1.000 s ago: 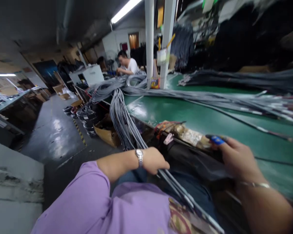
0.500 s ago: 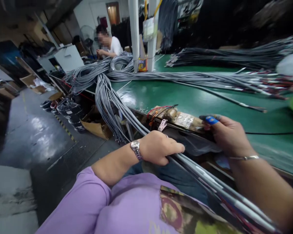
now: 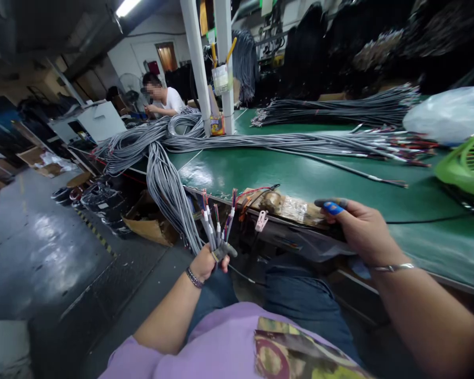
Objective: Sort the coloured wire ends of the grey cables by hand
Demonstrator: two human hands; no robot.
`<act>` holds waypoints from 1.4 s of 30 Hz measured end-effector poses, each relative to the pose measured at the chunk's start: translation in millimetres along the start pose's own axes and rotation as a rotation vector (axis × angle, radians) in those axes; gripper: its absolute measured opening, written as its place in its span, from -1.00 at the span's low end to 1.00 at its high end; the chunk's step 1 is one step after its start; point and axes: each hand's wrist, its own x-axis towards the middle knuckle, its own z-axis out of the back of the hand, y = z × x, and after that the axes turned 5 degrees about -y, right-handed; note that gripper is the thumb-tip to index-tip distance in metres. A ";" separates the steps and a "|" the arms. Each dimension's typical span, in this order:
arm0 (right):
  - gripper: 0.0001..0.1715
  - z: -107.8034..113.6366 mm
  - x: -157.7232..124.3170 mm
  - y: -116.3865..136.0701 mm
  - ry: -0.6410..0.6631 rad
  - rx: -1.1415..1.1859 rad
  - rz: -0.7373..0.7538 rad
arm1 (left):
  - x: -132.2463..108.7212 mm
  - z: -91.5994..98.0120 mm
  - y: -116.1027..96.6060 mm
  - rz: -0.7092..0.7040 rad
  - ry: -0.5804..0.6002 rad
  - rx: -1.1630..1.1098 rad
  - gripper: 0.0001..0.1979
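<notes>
My left hand (image 3: 205,262) is closed round a small bunch of grey cables (image 3: 215,223), held upright with their stripped coloured wire ends pointing up. It hangs in front of the table edge, next to a thick hank of grey cables (image 3: 168,189) that droops over that edge. My right hand (image 3: 361,231) rests at the near edge of the green table (image 3: 284,171), fingers curled, with a blue guard (image 3: 333,207) on one fingertip. Whether it holds anything is hidden. Just left of it lies a taped-down strip with thin red and black wires (image 3: 278,200).
Long grey cable bundles (image 3: 300,139) lie across the table, with another heap (image 3: 339,108) behind. A green basket (image 3: 468,166) and a clear plastic bag (image 3: 450,113) sit at the right. White posts (image 3: 209,63) stand at the back. Another person (image 3: 161,97) sits far off. Boxes (image 3: 148,226) and coils lie on the floor.
My left hand has drawn the cable bunch back toward me and turned it upright, so the stripped ends now show. The camera has swung up and right. My right hand stays in place.
</notes>
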 end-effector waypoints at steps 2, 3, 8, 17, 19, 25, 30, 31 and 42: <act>-0.70 -1.6 -12.7 0.6 -0.089 -0.111 0.105 | 0.3 -6.3 -1.2 -0.006 -0.001 -0.012 -0.48; -0.70 -4.3 -22.9 1.5 -0.133 -0.171 0.180 | -0.1 -9.4 -2.9 -0.008 -0.001 -0.018 -0.49; -0.77 -45.1 -90.2 6.6 0.383 -0.118 0.288 | -7.4 -19.0 -18.7 -0.007 -0.003 -0.009 -0.57; -0.77 -106.5 -112.9 6.1 0.543 0.070 0.170 | -11.7 -36.3 -26.5 -0.081 0.022 0.087 -0.55; -0.76 -104.2 -112.0 3.8 0.526 0.085 0.169 | -9.5 -37.3 -21.4 -0.107 0.024 0.061 -0.58; -0.75 -81.5 -111.8 -14.2 0.450 0.008 0.182 | -14.5 -33.9 -28.1 -0.263 -0.157 -0.075 -0.72; -0.73 -56.3 -104.2 -36.1 0.328 -0.020 0.126 | -41.2 -15.0 -52.0 -0.362 -0.358 -0.202 -0.70; -0.73 -52.4 -102.4 -39.3 0.295 -0.016 0.105 | -47.4 -9.8 -54.2 -0.375 -0.385 -0.214 -0.70; -0.63 -68.9 -102.7 -16.1 0.557 0.104 0.030 | -38.9 -39.3 -31.7 -0.311 -0.134 0.110 -0.70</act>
